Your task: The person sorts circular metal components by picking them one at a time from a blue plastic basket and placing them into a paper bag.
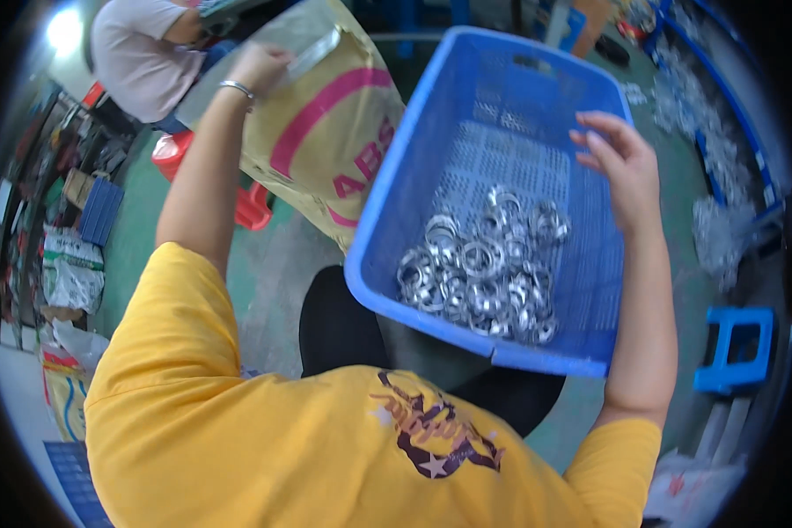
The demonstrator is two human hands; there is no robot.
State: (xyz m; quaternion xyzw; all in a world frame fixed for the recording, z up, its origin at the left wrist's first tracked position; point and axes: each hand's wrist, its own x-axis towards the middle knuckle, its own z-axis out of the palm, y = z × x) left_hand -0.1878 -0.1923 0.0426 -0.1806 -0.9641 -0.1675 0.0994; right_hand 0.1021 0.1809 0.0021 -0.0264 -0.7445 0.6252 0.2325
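Observation:
A blue plastic basket point(493, 341) stands tilted in front of me. Shiny silver metal rings point(480, 260) lie heaped in its near end, while its slatted floor shows at the far end. To the left of it leans a large tan sack point(326, 132) with pink print. My left hand point(262, 67) is closed at the sack's upper edge, beside a pale strip; its fingertips are partly hidden. Over the basket's right side, my right hand point(620, 163) has its fingers apart and holds nothing.
Another person point(141, 57) sits at the far left, near a red stool point(253, 207). A blue stool point(737, 348) stands on the right. Clear plastic bags point(722, 229) hang along the right side, and loaded shelves point(35, 167) line the left.

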